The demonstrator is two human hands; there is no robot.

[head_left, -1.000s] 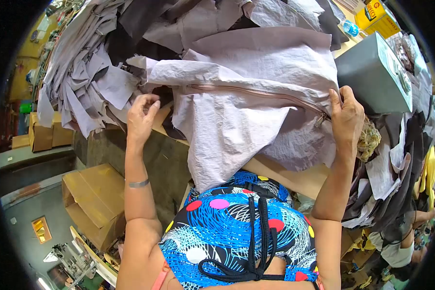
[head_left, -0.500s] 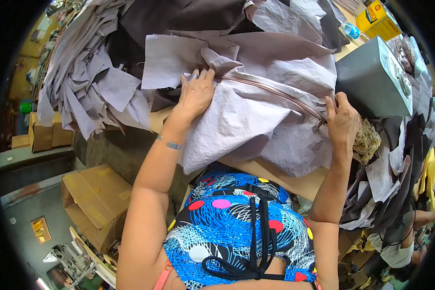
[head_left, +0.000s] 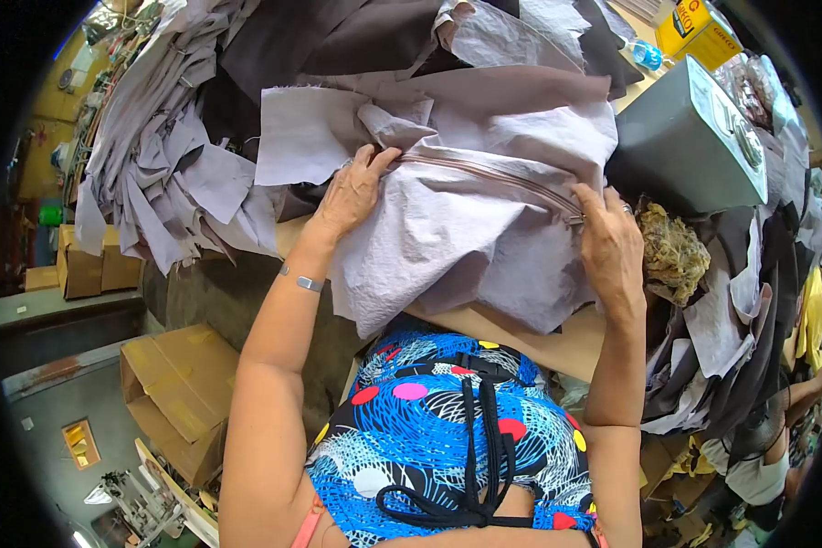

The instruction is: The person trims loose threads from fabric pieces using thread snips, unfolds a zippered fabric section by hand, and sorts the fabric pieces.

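A crumpled light grey-mauve fabric piece (head_left: 429, 219) with a long zipper (head_left: 493, 175) lies across the table in front of me. My left hand (head_left: 358, 187) pinches the fabric at the zipper's left end, thumb and fingers pressed together. At the zipper's right end, my right hand (head_left: 607, 228) has its fingers closed on the fabric's edge, over the slider area, which is partly hidden. A flat pale flap (head_left: 301, 135) spreads out to the left beyond my left hand.
A grey metal tin (head_left: 694, 137) stands at the right, with a yellow box (head_left: 694, 35) and a bottle (head_left: 647, 55) behind. Beside it lies a tangled fibre clump (head_left: 674, 254). Cloth strips (head_left: 169, 173) are heaped left. A cardboard box (head_left: 178, 388) sits lower left. Another person's arm (head_left: 806, 393) shows right.
My left hand has moved right and up from the fabric's left side and taken hold at the zipper's end. The left flap has unfolded flat. My right hand has shifted slightly left.
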